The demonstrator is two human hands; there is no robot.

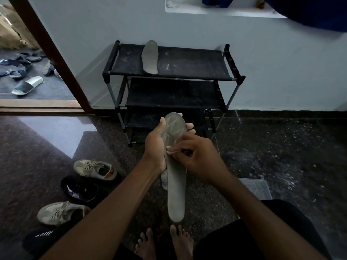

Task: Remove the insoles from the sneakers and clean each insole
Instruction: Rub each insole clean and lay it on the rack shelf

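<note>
**A:** Where was the insole just then?

**B:** In the air above the person's bare feet, heel end nearest the body and toe end pointing toward the wall. The left hand held it from underneath. The thumb ran up the near edge and the fingertips showed past the far one, so that grip was clasped round the insole.

**A:** And the other hand?

**B:** The right hand had its grip pinched on a small pale wipe, pressed onto the upper face about midway along. Light streaks marked the toe half, while the heel half looked dull and probably unwiped.

**A:** So how would the step go best?

**B:** Judging from that, long strokes down toward the heel. The left palm would need to slide along to back the spot under the wipe. A thin insole likely bows if it is pressed where nothing supports it. Turning the wipe to a fresh face would also help. Something pale hung below the left palm, but whether it was cloth or another insole could not be told.

**A:** What lay beyond?

**B:** On the floor to the left were the nearer grey sneaker, a black shoe and the farther grey sneaker, all well apart from the hands. Farther off, a second insole lay on the top shelf of the black shoe rack. That shelf seemed the sensible place to set this one down afterwards.
</note>
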